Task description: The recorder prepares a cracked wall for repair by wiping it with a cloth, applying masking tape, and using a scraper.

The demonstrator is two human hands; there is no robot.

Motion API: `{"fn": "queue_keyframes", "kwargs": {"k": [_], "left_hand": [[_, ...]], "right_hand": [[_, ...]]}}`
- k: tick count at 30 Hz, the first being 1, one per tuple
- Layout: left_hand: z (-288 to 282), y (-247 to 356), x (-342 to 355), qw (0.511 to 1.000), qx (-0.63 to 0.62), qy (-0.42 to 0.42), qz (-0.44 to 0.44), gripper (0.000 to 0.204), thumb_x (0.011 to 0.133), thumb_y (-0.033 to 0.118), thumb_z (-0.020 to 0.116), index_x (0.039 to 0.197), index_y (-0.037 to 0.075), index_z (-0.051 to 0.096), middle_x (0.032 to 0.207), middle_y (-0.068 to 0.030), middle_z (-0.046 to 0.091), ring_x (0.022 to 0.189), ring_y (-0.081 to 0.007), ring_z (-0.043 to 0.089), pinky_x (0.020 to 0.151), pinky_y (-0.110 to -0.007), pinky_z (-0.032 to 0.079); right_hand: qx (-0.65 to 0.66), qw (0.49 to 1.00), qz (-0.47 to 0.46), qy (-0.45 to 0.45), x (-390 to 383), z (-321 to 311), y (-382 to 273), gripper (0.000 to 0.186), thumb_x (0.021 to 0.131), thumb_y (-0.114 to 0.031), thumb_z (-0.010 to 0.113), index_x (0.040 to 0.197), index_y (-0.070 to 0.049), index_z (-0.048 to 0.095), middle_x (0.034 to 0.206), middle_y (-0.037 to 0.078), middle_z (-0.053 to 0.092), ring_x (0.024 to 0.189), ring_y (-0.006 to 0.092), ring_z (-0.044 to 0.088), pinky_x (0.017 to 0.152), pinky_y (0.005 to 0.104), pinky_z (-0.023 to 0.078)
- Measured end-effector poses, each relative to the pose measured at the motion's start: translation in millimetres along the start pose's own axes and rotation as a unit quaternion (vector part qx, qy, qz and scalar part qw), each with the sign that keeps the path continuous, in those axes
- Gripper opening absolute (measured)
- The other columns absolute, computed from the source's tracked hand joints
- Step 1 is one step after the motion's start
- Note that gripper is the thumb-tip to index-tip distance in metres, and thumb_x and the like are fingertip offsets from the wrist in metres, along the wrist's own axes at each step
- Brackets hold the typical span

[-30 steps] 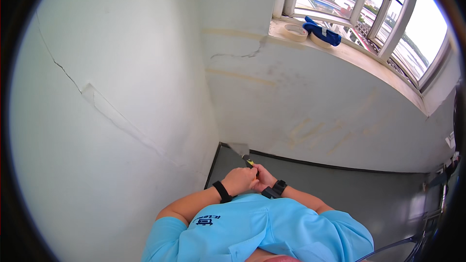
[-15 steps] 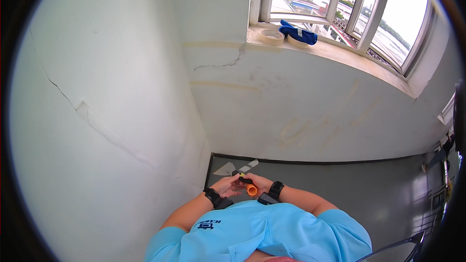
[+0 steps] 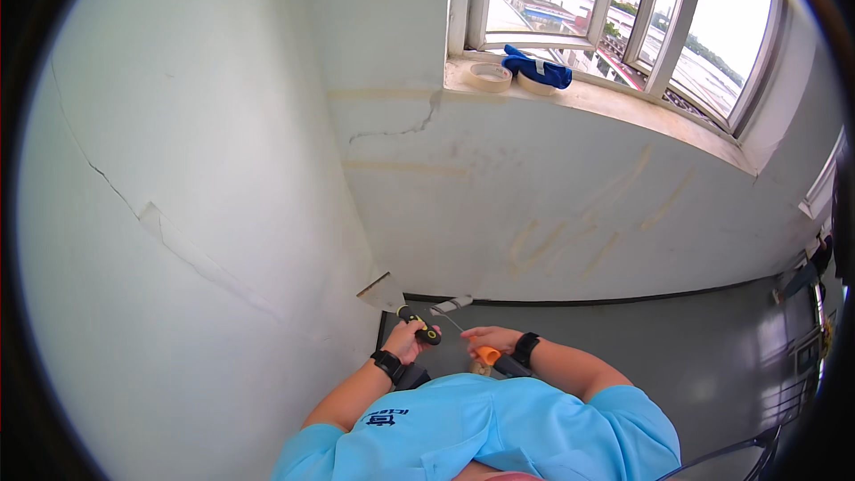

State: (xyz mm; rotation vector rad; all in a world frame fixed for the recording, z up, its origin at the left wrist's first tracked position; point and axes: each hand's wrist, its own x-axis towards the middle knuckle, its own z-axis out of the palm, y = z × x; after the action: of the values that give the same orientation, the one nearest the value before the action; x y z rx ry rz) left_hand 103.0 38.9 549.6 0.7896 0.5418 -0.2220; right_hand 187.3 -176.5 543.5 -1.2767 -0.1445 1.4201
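My left hand [image 3: 405, 341] is closed round the black and yellow handle of a putty knife [image 3: 419, 326]. The wide, flat blade points up and to the left, over the corner where the walls meet the floor. In my right hand [image 3: 492, 338] is a small paint roller [image 3: 452, 305] with an orange handle, a thin wire frame and a whitish sleeve. Its sleeve points away from me, to the right of the putty knife and apart from it. Both tools are in front of my body.
A long crack [image 3: 98, 171] runs down the left wall [image 3: 205, 125], beside a peeled strip. Under the window, the facing wall [image 3: 499, 214] has another crack and yellowish streaks. Masking tape rolls [image 3: 489, 77] and a blue cloth item [image 3: 539, 69] lie on the windowsill [image 3: 623, 107].
My hands have moved apart. The putty knife has gone left and its blade now points up-left; the roller's orange handle has shifted right with my right hand.
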Motion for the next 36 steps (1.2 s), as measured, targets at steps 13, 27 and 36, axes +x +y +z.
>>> {"fn": "queue_keyframes", "kwargs": {"k": [13, 27, 36], "left_hand": [[-66, 12, -30, 0.994, -0.061, 0.07, 0.053, 0.014, 0.081, 0.009, 0.04, 0.095, 0.009, 0.037, 0.086, -0.0081, 0.055, 0.063, -0.0164, 0.051, 0.05, -0.029, 0.046], [-80, 3, -25, 0.993, -0.057, 0.102, 0.006, 0.011, 0.079, 0.007, 0.046, 0.089, 0.006, 0.042, 0.077, -0.0068, 0.053, 0.063, -0.0154, 0.051, 0.052, -0.029, 0.046], [-90, 1, -28, 0.99, -0.076, 0.118, 0.01, 0.019, 0.08, 0.01, 0.048, 0.097, 0.014, 0.041, 0.074, -0.0034, 0.049, 0.061, -0.014, 0.05, 0.051, -0.028, 0.045]], "right_hand": [[0.143, 0.986, 0.083, 0.02, -49, -28, 42, 0.05, 0.086, -0.019, 0.046, 0.127, -0.002, 0.023, 0.102, 0.01, 0.05, 0.084, 0.0162, 0.054, 0.075, 0.0267, 0.047], [-0.151, 0.949, 0.247, 0.122, -66, -1, 25, 0.032, 0.08, -0.022, 0.053, 0.105, -0.002, 0.051, 0.092, 0.007, 0.055, 0.085, 0.0122, 0.052, 0.074, 0.0245, 0.043], [-0.409, 0.896, 0.041, 0.168, -85, -47, 85, 0.036, 0.075, -0.023, 0.056, 0.104, -0.001, 0.052, 0.094, 0.015, 0.056, 0.084, 0.0254, 0.055, 0.075, 0.0324, 0.042]]}}
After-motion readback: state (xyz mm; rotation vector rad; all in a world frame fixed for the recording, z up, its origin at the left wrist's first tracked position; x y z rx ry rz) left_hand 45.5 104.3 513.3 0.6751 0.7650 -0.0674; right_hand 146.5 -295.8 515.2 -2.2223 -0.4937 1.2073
